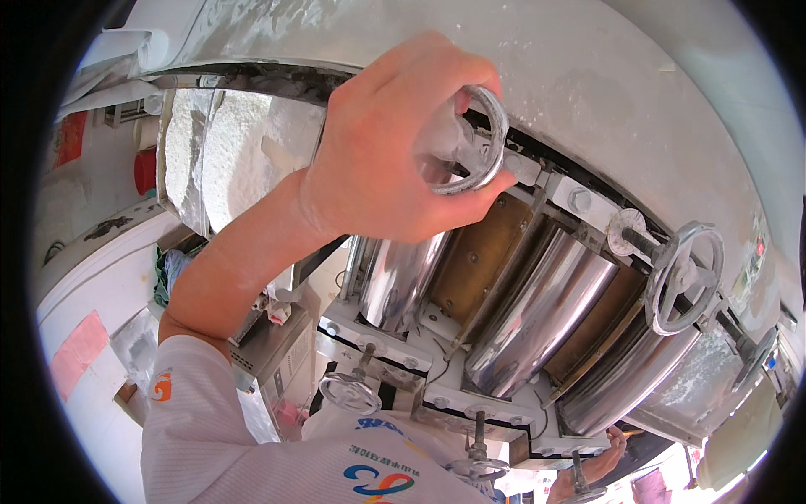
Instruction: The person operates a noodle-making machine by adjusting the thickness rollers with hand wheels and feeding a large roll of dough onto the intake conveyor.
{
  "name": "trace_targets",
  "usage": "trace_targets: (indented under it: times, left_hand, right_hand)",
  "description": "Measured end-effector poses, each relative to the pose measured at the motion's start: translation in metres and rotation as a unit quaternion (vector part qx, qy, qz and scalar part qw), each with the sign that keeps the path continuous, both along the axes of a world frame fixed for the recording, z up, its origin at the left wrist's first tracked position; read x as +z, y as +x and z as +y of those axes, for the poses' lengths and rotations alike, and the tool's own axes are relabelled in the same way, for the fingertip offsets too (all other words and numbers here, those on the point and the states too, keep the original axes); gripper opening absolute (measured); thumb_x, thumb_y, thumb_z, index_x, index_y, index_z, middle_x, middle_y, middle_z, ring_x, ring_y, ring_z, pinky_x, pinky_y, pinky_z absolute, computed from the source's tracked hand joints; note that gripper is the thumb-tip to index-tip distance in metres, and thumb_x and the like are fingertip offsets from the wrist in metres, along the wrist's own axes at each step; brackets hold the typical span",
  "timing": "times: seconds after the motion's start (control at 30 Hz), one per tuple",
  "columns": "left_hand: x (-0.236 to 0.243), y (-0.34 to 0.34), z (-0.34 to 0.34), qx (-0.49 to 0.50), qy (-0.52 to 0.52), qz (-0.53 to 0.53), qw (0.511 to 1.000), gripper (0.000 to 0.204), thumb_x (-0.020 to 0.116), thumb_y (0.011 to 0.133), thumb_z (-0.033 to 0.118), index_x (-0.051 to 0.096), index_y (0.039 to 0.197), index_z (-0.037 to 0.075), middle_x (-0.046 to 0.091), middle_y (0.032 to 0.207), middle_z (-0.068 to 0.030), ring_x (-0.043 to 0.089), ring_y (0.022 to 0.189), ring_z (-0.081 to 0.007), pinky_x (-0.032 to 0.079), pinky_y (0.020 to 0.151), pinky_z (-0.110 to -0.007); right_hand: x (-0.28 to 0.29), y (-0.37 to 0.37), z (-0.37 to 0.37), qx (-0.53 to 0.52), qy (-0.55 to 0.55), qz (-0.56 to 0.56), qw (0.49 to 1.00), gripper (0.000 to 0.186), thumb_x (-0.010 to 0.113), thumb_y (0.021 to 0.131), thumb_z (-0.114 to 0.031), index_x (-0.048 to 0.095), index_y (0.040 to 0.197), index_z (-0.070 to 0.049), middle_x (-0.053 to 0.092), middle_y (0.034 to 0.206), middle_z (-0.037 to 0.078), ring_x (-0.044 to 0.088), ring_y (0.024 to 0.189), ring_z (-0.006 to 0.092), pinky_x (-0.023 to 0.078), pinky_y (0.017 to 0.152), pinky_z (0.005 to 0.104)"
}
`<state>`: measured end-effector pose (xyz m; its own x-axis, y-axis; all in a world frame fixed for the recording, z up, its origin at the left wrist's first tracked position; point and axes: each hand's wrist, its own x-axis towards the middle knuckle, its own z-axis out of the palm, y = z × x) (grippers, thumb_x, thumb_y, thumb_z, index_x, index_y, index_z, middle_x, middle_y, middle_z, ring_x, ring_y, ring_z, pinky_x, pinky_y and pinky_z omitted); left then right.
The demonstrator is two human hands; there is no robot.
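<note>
My left hand point(386, 139) is closed around the rim of a silver handwheel point(495, 134) at the upper middle. Below it are polished steel rollers point(537, 307) with brownish metal plates point(474, 252) between them. A second handwheel point(687, 277) sits at the right. At the lower right my right hand point(609, 449), small and partly behind the machine, has curled fingers near another wheel point(583, 491); what they hold, if anything, is unclear.
A bin of white powder point(231, 147) is at the upper left, beside my forearm. A steel housing point(604, 92) spans the top. More handwheels point(348, 391) line the lower edge. A white ledge point(80, 302) with a pink sheet point(77, 353) is at the left.
</note>
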<state>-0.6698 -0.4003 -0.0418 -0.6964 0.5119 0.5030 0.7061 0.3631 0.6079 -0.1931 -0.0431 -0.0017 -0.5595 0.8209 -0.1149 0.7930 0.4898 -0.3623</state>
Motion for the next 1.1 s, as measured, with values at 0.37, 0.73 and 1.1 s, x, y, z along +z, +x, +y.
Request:
trace_targets:
  times: [0.37, 0.73, 1.1]
  left_hand:
    - [0.000, -0.006, 0.004, -0.016, -0.004, 0.018, 1.000, 0.057, 0.090, 0.057, 0.006, 0.066, 0.109, 0.006, 0.063, 0.092, -0.0049, 0.057, 0.073, -0.0145, 0.040, 0.057, -0.024]
    - [0.016, 0.000, 0.003, -0.024, -0.056, 0.022, 0.998, 0.055, 0.091, 0.060, 0.009, 0.066, 0.108, 0.007, 0.062, 0.092, -0.0043, 0.057, 0.073, -0.0140, 0.041, 0.058, -0.025]
    - [-0.009, 0.016, -0.002, 0.147, -0.057, 0.243, 0.957, 0.074, 0.092, 0.075, 0.032, 0.053, 0.128, -0.002, 0.064, 0.111, -0.0154, 0.065, 0.087, -0.0269, 0.052, 0.076, -0.037]
  right_hand:
    - [0.007, -0.001, -0.003, -0.072, -0.026, 0.004, 0.997, 0.040, 0.037, 0.108, -0.026, 0.067, 0.105, 0.001, 0.061, 0.102, 0.011, 0.058, 0.098, 0.0224, 0.043, 0.095, 0.0364]
    - [0.008, -0.011, -0.018, 0.053, 0.062, -0.031, 0.996, 0.039, 0.040, 0.106, -0.024, 0.064, 0.098, 0.006, 0.061, 0.099, 0.014, 0.061, 0.098, 0.0265, 0.048, 0.094, 0.0395]
    - [0.016, -0.020, -0.018, 0.353, 0.111, 0.050, 0.928, 0.044, 0.058, 0.100, -0.028, 0.052, 0.130, 0.004, 0.061, 0.120, 0.023, 0.062, 0.111, 0.0373, 0.048, 0.097, 0.0476]
